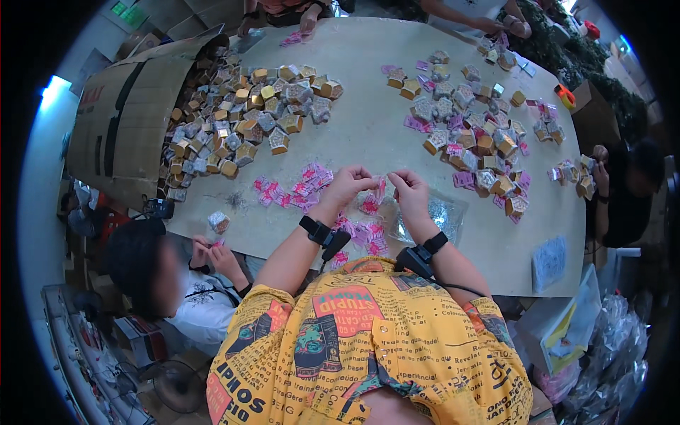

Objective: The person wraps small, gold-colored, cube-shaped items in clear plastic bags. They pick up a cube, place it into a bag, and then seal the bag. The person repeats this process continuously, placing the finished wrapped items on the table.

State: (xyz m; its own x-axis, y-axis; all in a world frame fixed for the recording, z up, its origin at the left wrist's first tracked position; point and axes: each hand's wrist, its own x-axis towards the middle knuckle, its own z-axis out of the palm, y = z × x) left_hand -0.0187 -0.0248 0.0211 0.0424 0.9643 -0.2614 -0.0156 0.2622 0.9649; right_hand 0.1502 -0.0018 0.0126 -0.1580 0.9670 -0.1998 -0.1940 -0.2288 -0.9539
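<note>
Right above the near edge of the table (368, 127), a small pink paper piece (380, 188) sits pinched between both hands. The left hand (348, 183) has its grip closed on the piece's left side, fingertips pressed together, and the right hand (409, 190) has its grip closed on the right side the same way. Both wrists wear black bands. Just below the hands lie a clear plastic bag (432, 212) and a scatter of pink paper pieces (297, 190) spread flat on the table. Farther out to the left, a heap of small folded boxes (241, 113) spills from a big cardboard carton (127, 120) lying on its side. To the right sits another pile of boxes mixed with pink pieces (467, 131). Other people's hands work at the left edge (212, 255), the right edge (598, 166) and the far side (308, 21) of the table
</note>
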